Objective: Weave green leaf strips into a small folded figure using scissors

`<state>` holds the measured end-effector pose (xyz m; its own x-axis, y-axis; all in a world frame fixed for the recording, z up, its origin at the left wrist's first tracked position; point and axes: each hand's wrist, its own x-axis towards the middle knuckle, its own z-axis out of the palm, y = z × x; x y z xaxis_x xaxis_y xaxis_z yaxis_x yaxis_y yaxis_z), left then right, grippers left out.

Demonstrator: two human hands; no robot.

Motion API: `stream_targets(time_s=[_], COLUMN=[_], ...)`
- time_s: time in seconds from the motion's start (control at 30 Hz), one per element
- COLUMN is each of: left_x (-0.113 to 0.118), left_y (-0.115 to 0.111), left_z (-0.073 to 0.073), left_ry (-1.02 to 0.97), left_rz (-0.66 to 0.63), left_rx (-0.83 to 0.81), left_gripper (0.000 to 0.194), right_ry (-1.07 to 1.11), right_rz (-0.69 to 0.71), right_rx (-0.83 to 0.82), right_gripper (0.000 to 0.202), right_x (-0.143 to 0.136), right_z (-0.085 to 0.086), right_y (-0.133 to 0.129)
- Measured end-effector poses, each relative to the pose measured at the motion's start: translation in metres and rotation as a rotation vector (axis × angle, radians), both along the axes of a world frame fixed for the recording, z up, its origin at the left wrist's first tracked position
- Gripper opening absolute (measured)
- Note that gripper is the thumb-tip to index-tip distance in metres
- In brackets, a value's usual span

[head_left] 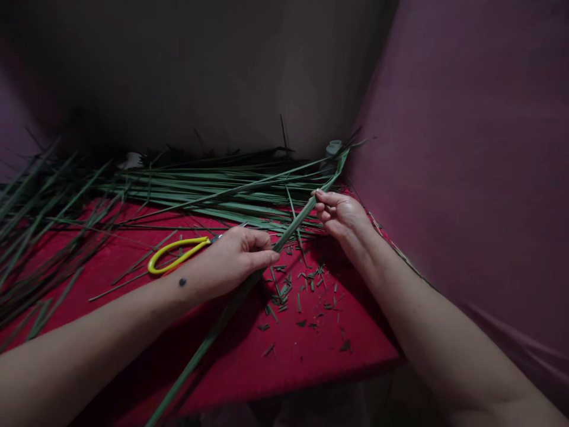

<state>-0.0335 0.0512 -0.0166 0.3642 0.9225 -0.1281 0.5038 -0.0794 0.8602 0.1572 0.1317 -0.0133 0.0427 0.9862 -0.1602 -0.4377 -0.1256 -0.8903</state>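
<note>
A long green leaf strip point(296, 224) runs diagonally from the lower left up to the back right, above the red cloth. My left hand point(249, 252) pinches it near its middle. Farther up the strip, my right hand point(333, 210) grips it between thumb and fingers, and its upper end looks folded. Yellow-handled scissors point(180, 255) lie by my left wrist, their blades partly hidden behind my left hand. Small green clippings point(282, 293) are scattered on the cloth below my hands.
A pile of long green leaves point(200, 190) spans the back of the red table point(311, 367). More leaves point(40, 231) spread over its left side. A small pale bottle point(333, 148) stands at the back right, beside a purple wall point(466, 148).
</note>
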Motion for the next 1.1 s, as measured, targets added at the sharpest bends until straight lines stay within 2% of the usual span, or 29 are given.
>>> stream_targets(time_s=[0.47,1.1], left_x=[-0.003,-0.005], left_y=[0.001,0.002], left_z=[0.001,0.001], left_ry=[0.101,0.154], left_rz=[-0.039,-0.072], left_rx=[0.017,0.019], left_gripper=[0.028,0.03], right_ry=[0.042,0.128], right_rz=[-0.092,-0.09], right_rx=[0.004,0.038], right_gripper=[0.018,0.016], right_x=[0.032,0.05], right_z=[0.007,0.009], right_y=[0.016,0.025])
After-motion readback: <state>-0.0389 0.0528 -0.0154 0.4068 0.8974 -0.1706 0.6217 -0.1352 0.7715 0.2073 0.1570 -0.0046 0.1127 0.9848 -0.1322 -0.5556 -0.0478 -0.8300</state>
